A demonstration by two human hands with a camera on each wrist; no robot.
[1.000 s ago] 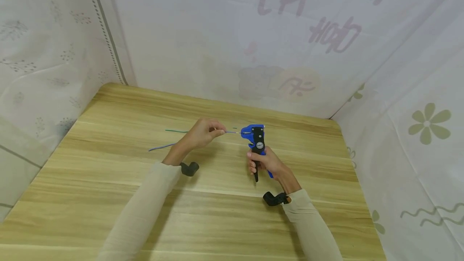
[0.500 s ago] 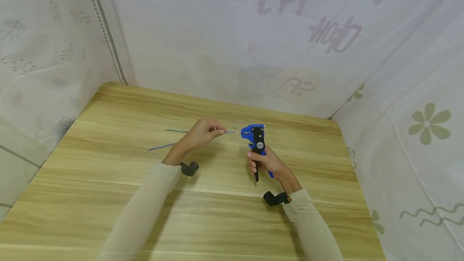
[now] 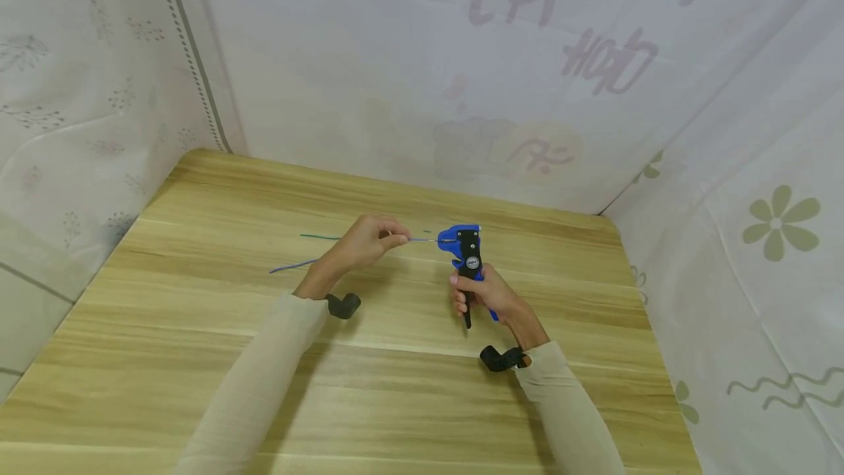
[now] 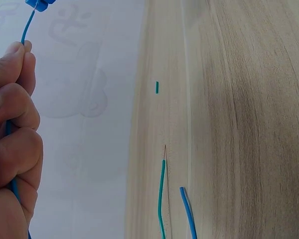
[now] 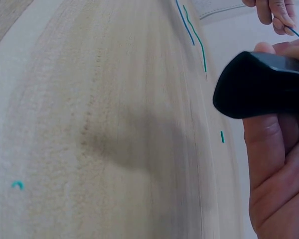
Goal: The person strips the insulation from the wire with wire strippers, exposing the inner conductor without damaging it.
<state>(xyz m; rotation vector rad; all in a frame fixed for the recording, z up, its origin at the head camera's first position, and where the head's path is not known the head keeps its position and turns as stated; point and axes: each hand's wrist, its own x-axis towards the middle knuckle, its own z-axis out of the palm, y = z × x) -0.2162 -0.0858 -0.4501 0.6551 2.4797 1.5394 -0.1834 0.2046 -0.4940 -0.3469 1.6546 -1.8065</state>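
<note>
In the head view, the surface (image 3: 402, 402) spreads between both hands, its far edge beyond them. The left hand (image 3: 364, 244) pinches a blue wire (image 3: 420, 240) running to the wire stripper (image 3: 469, 244) the right hand (image 3: 486, 292) grips.

Left wrist: a green wire (image 4: 161, 199) lies near that hand.

Right wrist: a green scrap (image 5: 222, 137) lies near that hand.
</note>
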